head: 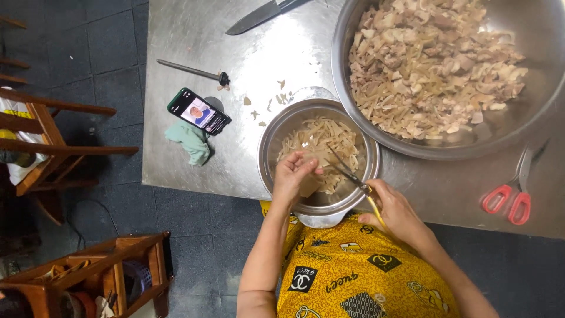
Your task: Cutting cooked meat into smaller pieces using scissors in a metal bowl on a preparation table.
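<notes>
Left hand: the left hand [292, 175] is pinched shut on a pale flat piece [308, 187], holding it over the near rim of the small steel bowl [272, 132].
Right hand: the right hand [395, 210] is closed through the yellow handles of the scissors [352, 175], blades angled toward 11 o'clock and reaching in over the piece.
Blades: they look slightly parted, though at this size it is hard to be sure.
Small bowl: sits at the table's near edge, at 6 o'clock, part-filled with thin pale strips [321, 141].
Big bowl: the large steel bowl [532, 121] at 1 o'clock is heaped with bigger pale chunks, touching or nearly touching the small one.
Doing it well: I'd say keep the piece hanging over the bowl so every strip drops inside; keep the pinching fingertips back from the blade line; cut narrow, even widths to match what's in there.
Watch out: scraps [276, 97] already dot the steel table [188, 53] at 11 o'clock, so drifting off the rim means more mess.
Around: red-handled scissors [511, 197] at 3 o'clock, a knife [259, 15] at 12, a phone [199, 111] on a green cloth [191, 143] at 10.
</notes>
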